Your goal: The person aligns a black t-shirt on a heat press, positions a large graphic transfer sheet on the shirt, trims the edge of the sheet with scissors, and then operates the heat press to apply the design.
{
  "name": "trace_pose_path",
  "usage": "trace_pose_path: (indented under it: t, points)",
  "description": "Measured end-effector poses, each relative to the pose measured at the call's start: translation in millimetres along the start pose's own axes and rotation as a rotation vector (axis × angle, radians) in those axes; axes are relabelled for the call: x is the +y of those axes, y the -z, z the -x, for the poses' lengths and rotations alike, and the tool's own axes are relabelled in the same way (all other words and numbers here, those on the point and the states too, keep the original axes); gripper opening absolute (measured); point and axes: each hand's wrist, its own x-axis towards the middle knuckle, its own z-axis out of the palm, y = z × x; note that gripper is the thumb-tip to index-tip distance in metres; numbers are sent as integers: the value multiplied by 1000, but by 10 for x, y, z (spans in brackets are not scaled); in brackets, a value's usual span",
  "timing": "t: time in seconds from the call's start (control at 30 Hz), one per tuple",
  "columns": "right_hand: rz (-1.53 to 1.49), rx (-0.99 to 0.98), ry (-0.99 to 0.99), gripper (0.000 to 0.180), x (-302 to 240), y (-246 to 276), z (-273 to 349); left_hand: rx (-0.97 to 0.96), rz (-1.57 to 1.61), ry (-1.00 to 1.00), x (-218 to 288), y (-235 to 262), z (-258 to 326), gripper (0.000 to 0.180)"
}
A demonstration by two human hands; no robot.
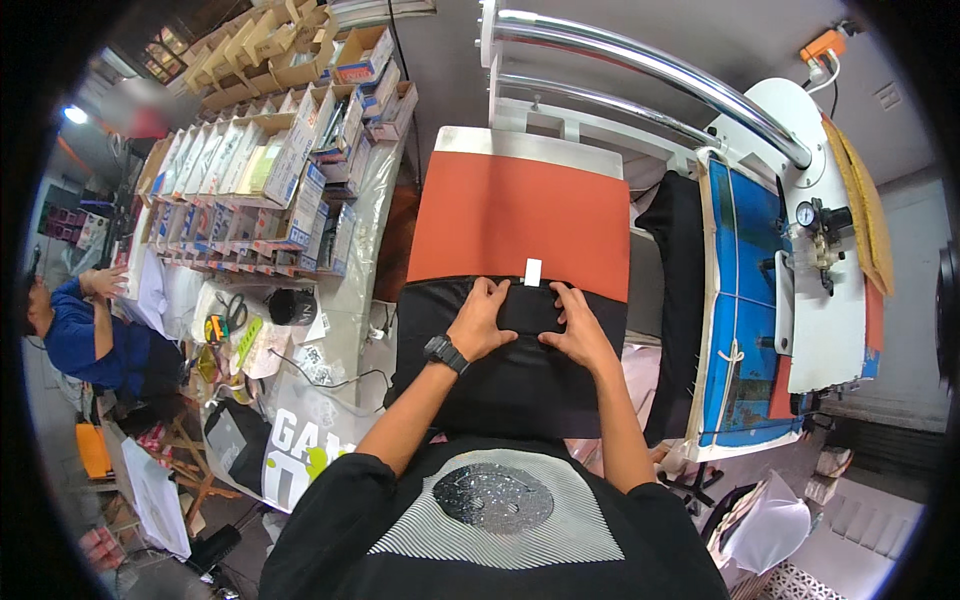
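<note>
A black garment (pixel 470 390) lies over the near part of an orange press pad (pixel 520 215). A small white label (pixel 533 272) stands out at the garment's upper edge. My left hand (pixel 480 320), with a watch on the wrist, rests on the cloth left of the label. Its fingertips touch the edge and its thumb is spread below. On the label's right, my right hand (pixel 582 330) lies in the same way, fingers at the edge and thumb apart. Both hands are open, pressing on the fabric. The cloth between the thumbs is slightly creased.
Chrome rails (pixel 650 60) run behind the pad to a white machine with a gauge (pixel 806 213). At right stands a blue panel (pixel 740 300) with black cloth (pixel 672 300) beside it. Boxes (pixel 255 165) and scissors (pixel 235 312) are on the left table; another person (pixel 100 330) works beyond.
</note>
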Motion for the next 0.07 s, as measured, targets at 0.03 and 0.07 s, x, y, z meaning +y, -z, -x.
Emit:
trace_pose_path:
  t: [0.03,0.07]
  points:
    - [-13,11,23,91,-38,-1,-6,12,-6,-6,42,-39,24,92]
    - [-26,23,46,95,-76,-29,-32,10,-11,-3,37,-28,30,92]
